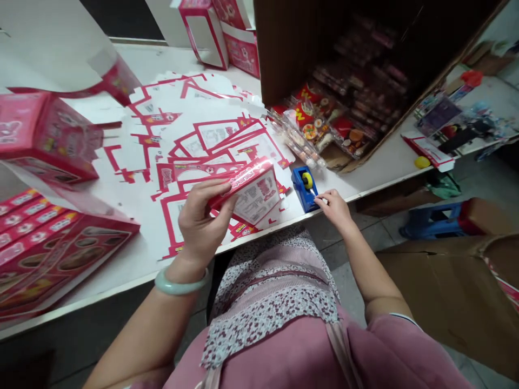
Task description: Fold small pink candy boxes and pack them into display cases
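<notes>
My left hand [206, 219] grips a small pink-and-white printed box [257, 194] by its left end, tilted above the table's front edge. Its white face with line drawings is turned up toward me. At the blue tape dispenser [301, 189], which carries a yellow roll, my right hand [333, 208] pinches the end of the tape [314, 195] at the cutter side. Under and behind the held box lie many flat pink-and-white box blanks [217, 132], spread in an overlapping pile.
A large brown carton [292, 48] lies open at the back right, with packaged food-picture items [308, 116] spilling out. Pink boxes [67, 135] stand at the left, one filled with smaller boxes. A blue stool [433, 219] and another carton [441, 286] are at the right.
</notes>
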### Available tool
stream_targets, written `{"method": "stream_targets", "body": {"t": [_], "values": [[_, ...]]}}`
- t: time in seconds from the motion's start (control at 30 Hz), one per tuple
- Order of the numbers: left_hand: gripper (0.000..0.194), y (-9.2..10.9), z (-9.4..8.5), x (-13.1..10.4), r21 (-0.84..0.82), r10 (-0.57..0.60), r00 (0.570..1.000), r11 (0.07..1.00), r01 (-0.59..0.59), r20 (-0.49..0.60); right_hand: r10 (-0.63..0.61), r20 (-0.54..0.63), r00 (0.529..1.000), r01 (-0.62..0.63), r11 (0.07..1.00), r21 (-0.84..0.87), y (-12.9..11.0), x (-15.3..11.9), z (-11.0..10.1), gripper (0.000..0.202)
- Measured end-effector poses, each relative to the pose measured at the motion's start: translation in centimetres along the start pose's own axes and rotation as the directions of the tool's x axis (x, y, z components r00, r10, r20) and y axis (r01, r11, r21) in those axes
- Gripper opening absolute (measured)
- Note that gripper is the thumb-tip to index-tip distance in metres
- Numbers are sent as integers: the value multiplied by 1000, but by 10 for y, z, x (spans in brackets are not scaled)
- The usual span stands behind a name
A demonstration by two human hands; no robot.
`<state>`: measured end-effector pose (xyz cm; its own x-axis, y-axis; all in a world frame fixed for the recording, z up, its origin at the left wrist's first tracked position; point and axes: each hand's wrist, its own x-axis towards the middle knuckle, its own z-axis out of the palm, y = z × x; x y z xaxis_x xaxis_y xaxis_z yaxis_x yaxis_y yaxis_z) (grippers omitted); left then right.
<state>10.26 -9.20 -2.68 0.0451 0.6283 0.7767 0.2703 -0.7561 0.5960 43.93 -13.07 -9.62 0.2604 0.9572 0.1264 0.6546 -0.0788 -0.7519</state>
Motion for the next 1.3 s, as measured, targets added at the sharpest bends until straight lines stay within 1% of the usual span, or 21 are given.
{"method": "stream_targets", "body": {"t": [0.07,0.13,0.2,0.3,0.4,0.5,0.57,0.63,0.7,0.77,0.83,0.87,0.93,0.97,1.0,1.07,1.17,1.2,1.23,1.27,1.3], "values": [[35,-4,-2,-1,15,7,1000,1000,-7,11,38,-14,999,-35,984,175,3,-3,10,34],[37,-6,-6,-1,10,23,999,1000,-23,27,61,-48,997,-47,966,253,8,-10,17,40],[40,-7,-8,-1,-3,22,999,1000,-22,45,64,-112,992,-34,968,247,10,-17,21,39],[44,-9,-7,0,-8,38,998,999,-38,58,28,-171,985,-4,991,136,10,-24,21,29],[45,-9,-6,1,17,59,997,998,-60,49,51,-93,994,-49,998,28,10,-26,15,25],[42,-5,-9,3,91,75,994,993,-81,75,87,-30,996,-86,996,33,4,-32,8,25],[39,-1,-12,7,157,134,985,976,-151,112,72,27,997,-75,988,133,-12,-36,5,26],[33,4,-14,11,221,205,966,946,-236,156,18,125,992,-60,939,338,-43,-39,6,27],[30,11,-15,17,287,259,944,906,-311,204,-82,210,974,-49,831,554,-83,-38,9,26],[36,19,-16,21,365,271,921,857,-363,281,-190,246,950,-29,735,678,-124,-32,14,24],[47,27,-17,24,428,251,882,800,-421,399,-265,272,925,-13,695,719,-155,-22,24,30],[50,30,-18,25,450,232,857,771,-450,460,-287,278,917,0,695,719,-166,-17,29,35],[50,30,-19,26,467,197,809,731,-498,554,-307,259,916,54,733,678,-179,-5,40,49],[48,28,-20,27,463,189,799,730,-503,570,-313,236,920,97,765,637,-181,1,44,56],[46,23,-21,29,445,187,807,754,-484,560,-323,210,923,147,799,583,-181,7,47,62],[43,12,-25,33,365,195,850,839,-403,489,-349,181,919,245,868,431,-176,18,51,73],[40,-8,-38,35,251,191,922,926,-283,337,-340,114,933,306,921,239,-152,25,51,82],[38,-15,-44,32,239,164,955,945,-225,249,-321,67,945,298,926,231,-140,24,51,83],[35,-23,-49,27,219,117,985,965,-143,128,-296,25,955,279,923,264,-127,21,52,82],[32,-30,-54,19,167,45,999,985,-40,-22,-268,14,963,249,910,333,-115,18,53,79],[29,-37,-58,9,85,-45,985,995,60,-168,-243,36,969,207,886,414,-103,15,54,72]]}}
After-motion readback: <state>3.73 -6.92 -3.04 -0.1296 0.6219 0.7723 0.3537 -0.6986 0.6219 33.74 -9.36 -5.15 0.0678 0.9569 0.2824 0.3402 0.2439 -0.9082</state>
